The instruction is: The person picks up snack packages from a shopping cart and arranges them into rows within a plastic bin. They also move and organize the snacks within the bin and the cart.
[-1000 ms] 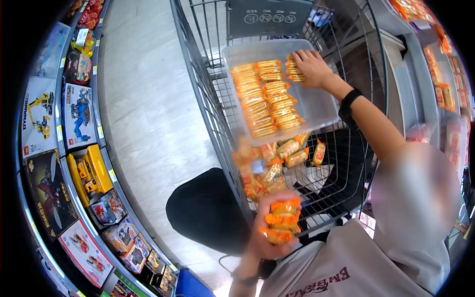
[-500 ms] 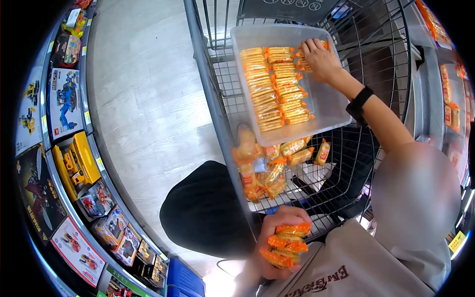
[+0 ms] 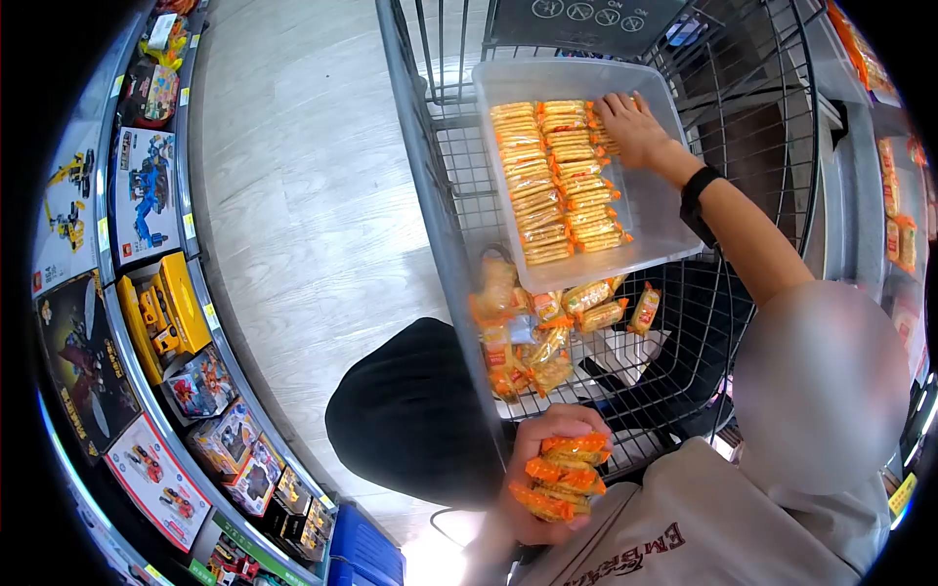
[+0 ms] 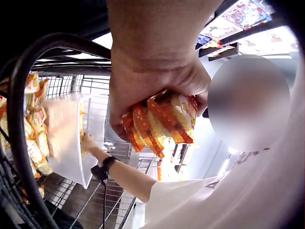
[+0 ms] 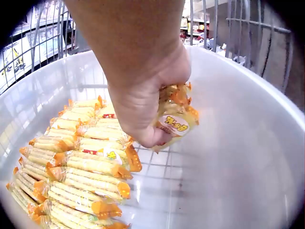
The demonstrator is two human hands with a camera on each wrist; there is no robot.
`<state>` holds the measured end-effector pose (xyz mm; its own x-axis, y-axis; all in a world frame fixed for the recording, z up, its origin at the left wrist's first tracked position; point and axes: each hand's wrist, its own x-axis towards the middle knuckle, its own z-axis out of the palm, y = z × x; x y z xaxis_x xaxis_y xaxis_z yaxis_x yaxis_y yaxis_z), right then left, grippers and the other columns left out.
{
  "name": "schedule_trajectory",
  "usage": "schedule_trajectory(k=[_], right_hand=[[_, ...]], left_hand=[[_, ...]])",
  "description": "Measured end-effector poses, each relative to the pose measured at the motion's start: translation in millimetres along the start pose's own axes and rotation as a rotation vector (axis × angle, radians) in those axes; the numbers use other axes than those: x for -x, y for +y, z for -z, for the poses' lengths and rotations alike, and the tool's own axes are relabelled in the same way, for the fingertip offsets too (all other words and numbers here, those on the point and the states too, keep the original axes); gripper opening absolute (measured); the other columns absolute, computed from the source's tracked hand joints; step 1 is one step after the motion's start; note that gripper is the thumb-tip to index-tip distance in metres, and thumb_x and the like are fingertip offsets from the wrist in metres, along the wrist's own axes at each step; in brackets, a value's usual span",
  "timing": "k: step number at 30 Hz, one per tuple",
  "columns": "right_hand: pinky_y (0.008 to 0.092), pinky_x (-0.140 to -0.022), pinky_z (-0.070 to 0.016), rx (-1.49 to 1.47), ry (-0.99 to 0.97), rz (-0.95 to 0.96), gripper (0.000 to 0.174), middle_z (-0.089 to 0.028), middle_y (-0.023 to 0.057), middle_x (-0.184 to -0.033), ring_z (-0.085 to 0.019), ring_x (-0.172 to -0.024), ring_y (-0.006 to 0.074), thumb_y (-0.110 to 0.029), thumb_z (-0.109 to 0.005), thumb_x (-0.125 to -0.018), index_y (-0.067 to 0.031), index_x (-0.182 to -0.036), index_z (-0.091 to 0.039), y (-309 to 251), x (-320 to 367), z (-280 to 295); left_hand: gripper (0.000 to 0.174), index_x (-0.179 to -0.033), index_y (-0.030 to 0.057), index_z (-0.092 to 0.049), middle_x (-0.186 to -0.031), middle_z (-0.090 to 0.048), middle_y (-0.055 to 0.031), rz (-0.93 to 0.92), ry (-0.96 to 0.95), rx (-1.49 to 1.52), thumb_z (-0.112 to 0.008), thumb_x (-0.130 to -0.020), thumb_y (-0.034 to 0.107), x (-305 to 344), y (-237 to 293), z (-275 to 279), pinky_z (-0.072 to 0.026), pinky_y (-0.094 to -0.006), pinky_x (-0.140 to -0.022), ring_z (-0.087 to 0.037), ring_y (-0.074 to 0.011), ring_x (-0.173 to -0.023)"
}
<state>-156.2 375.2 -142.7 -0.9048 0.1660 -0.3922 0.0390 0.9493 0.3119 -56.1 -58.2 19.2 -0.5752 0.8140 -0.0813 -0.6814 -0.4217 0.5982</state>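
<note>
In the head view my right hand (image 3: 635, 135) reaches into a clear plastic bin (image 3: 650, 220), at the far end of its packed rows. The right wrist view shows its thumb and fingers gripping several wrapped snack packets (image 5: 175, 121), upright beside the rows. Two long rows of yellow-and-orange snack packets (image 3: 528, 186) fill the bin's left side. My left hand (image 3: 526, 488) is close to the body, below the bin, and holds a small stack of the same packets (image 4: 159, 121), orange ends outward.
The bin sits in a wire shopping cart (image 3: 451, 230). Loose snack packets (image 3: 547, 347) lie in the cart on the bin's near side. Shelves with boxed toys (image 3: 147, 186) run along the left, and a blue container (image 3: 366, 552) stands at the lower left. More packaged goods (image 3: 899, 239) hang at the right.
The right hand's packets have shifted within the bin and now sit against the neighbouring row. The left hand keeps its stack, slightly lower than a second ago. The head view has shifted a little.
</note>
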Motion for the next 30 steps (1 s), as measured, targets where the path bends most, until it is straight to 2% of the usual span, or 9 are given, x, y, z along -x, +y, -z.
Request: schedule_trajectory(k=[4, 8, 10, 11, 13, 16, 22, 26, 30], right_hand=[[0.0568, -0.115, -0.0226, -0.184, 0.049, 0.060, 0.092, -0.043, 0.0150, -0.135, -0.040, -0.131, 0.0334, -0.015, -0.078, -0.067, -0.0014, -0.144, -0.029, 7, -1, -13], [0.0556, -0.118, -0.0176, -0.181, 0.077, 0.093, 0.102, -0.040, 0.0153, -0.138, -0.034, -0.135, 0.0354, -0.021, -0.081, -0.067, -0.0012, -0.148, -0.023, 8, 6, -20], [0.0532, -0.111, -0.0289, 0.018, 0.210, 0.075, 0.094, -0.040, 0.0120, -0.141, -0.041, -0.128, 0.0309, -0.017, -0.079, -0.070, -0.0025, -0.148, -0.029, 3, 13, -14], [0.0532, -0.111, -0.0289, 0.019, 0.206, 0.075, 0.094, -0.040, 0.0120, -0.141, -0.041, -0.128, 0.0309, -0.017, -0.079, -0.070, -0.0025, -0.148, -0.029, 0, 15, -10], [0.0470, -0.102, -0.0361, 0.145, 0.064, -0.074, 0.085, -0.040, 0.0107, -0.140, -0.044, -0.124, 0.0280, -0.019, -0.074, -0.076, -0.0025, -0.148, -0.032, -7, 19, 2], [0.0412, -0.095, -0.0381, 0.305, 0.080, -0.117, 0.075, -0.041, 0.0096, -0.139, -0.045, -0.120, 0.0261, -0.021, -0.066, -0.082, -0.0021, -0.147, -0.034, -9, 17, -9], [0.0391, -0.095, -0.0392, 0.389, 0.039, -0.114, 0.067, -0.042, 0.0135, -0.139, -0.047, -0.119, 0.0265, -0.020, -0.055, -0.088, 0.0032, -0.147, -0.032, -16, 11, -19], [0.0392, -0.095, -0.0391, 0.403, 0.056, -0.074, 0.066, -0.041, 0.0155, -0.140, -0.047, -0.120, 0.0269, -0.019, -0.053, -0.089, 0.0055, -0.147, -0.032, -12, 6, -40], [0.0392, -0.095, -0.0386, 0.245, 0.095, -0.083, 0.065, -0.041, 0.0153, -0.142, -0.045, -0.122, 0.0274, -0.019, -0.052, -0.089, 0.0055, -0.145, -0.034, -9, 5, -46]], left_hand=[[0.075, -0.132, 0.0048, -0.036, -0.123, -0.041, -0.0237, 0.000, 0.013, 0.000, -0.077, -0.070, 0.013, 1, -2, -1, -0.0438, -0.0388, -0.094, -0.048, -0.0272, -0.112], [0.075, -0.132, 0.0047, -0.036, -0.122, -0.041, -0.0230, -0.008, 0.035, 0.025, -0.077, -0.070, 0.013, 1, -5, -3, -0.0440, -0.0387, -0.093, -0.047, -0.0274, -0.113], [0.075, -0.132, 0.0047, -0.036, -0.122, -0.041, -0.0229, -0.006, 0.033, 0.023, -0.077, -0.070, 0.013, 1, -5, -2, -0.0441, -0.0386, -0.093, -0.047, -0.0273, -0.113], [0.075, -0.132, 0.0047, -0.036, -0.121, -0.042, -0.0228, -0.009, 0.031, 0.020, -0.077, -0.070, 0.012, 1, -5, -2, -0.0441, -0.0384, -0.093, -0.047, -0.0273, -0.114], [0.075, -0.132, 0.0047, -0.036, -0.121, -0.042, -0.0228, -0.008, 0.025, 0.030, -0.077, -0.069, 0.012, 1, -5, -1, -0.0441, -0.0383, -0.093, -0.047, -0.0274, -0.114], [0.076, -0.132, 0.0044, -0.036, -0.121, -0.042, -0.0231, -0.009, 0.015, 0.042, -0.077, -0.069, 0.013, 1, -6, 0, -0.0440, -0.0382, -0.093, -0.046, -0.0276, -0.114], [0.076, -0.132, 0.0048, -0.036, -0.123, -0.041, -0.0241, 0.008, 0.022, 0.023, -0.078, -0.069, 0.015, 3, -5, -1, -0.0433, -0.0385, -0.094, -0.047, -0.0275, -0.114], [0.077, -0.133, 0.0061, -0.036, -0.124, -0.041, -0.0245, 0.041, 0.029, 0.001, -0.079, -0.070, 0.015, 2, 0, -3, -0.0424, -0.0388, -0.095, -0.047, -0.0272, -0.114], [0.077, -0.133, 0.0065, -0.035, -0.124, -0.041, -0.0239, -0.003, -0.006, -0.020, -0.079, -0.070, 0.015, 1, -1, -1, -0.0420, -0.0397, -0.095, -0.047, -0.0268, -0.113]])
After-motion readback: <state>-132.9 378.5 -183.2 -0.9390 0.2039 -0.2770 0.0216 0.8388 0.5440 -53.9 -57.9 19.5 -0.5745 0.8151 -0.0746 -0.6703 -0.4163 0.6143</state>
